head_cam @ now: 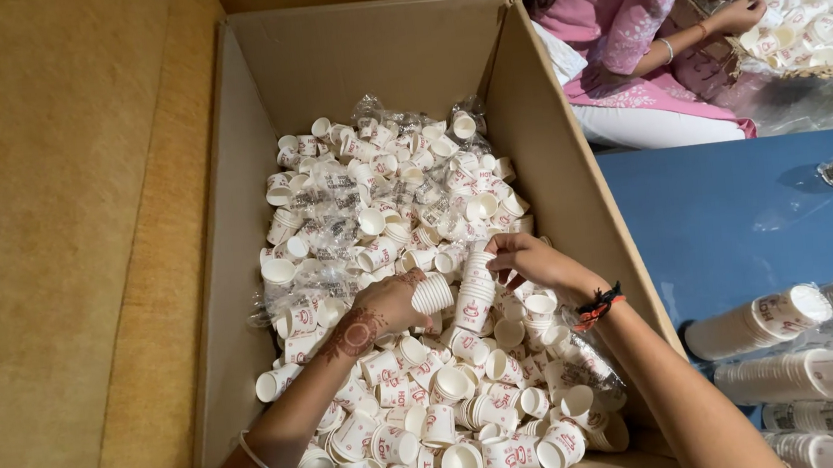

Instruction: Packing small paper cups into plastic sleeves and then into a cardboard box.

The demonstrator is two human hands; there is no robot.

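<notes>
A large cardboard box (pixel 539 143) holds several loose small white paper cups with red print (pixel 421 404) and clear plastic wrap. My left hand (pixel 378 313), with a dark pattern on its back, grips a short stack of nested cups (pixel 432 293) over the pile. My right hand (pixel 534 262), with a red and black thread band at the wrist, pinches the top of a taller stack of nested cups (pixel 475 294) that stands tilted among the loose cups. The two stacks are side by side, almost touching.
A blue surface (pixel 717 228) lies right of the box, with wrapped sleeves of stacked cups (pixel 798 346) at its near right. Behind it, another person in pink (pixel 640 34) handles cups in a basket (pixel 810 29). A tan carpet (pixel 47 256) lies to the left.
</notes>
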